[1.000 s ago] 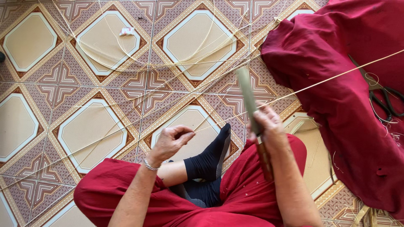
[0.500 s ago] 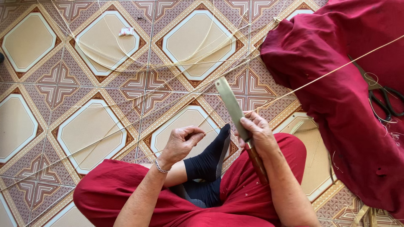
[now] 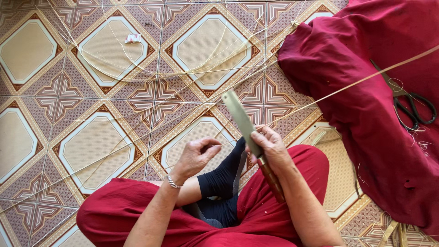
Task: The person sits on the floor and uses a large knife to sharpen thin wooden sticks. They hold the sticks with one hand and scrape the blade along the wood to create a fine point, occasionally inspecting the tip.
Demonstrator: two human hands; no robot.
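I sit cross-legged on a patterned tile floor in red trousers and a dark sock. My right hand (image 3: 270, 147) grips a broad flat knife (image 3: 242, 120) by its wooden handle (image 3: 272, 180), blade pointing up and away. A long thin bamboo strip (image 3: 347, 86) runs from the upper right down to the blade. My left hand (image 3: 197, 155) pinches that strip just left of the knife, fingers curled shut on it. A silver bracelet sits on my left wrist.
Several thin pale strips (image 3: 151, 73) loop and cross over the tiles (image 3: 91, 146) ahead. A heap of dark red cloth (image 3: 366, 105) lies at right with black-handled scissors (image 3: 411, 107) on it. A small scrap of paper (image 3: 133, 38) lies far left.
The knife has swung left and lower toward my left hand, and my left hand has come right to meet it, pinching the strip close by the blade.
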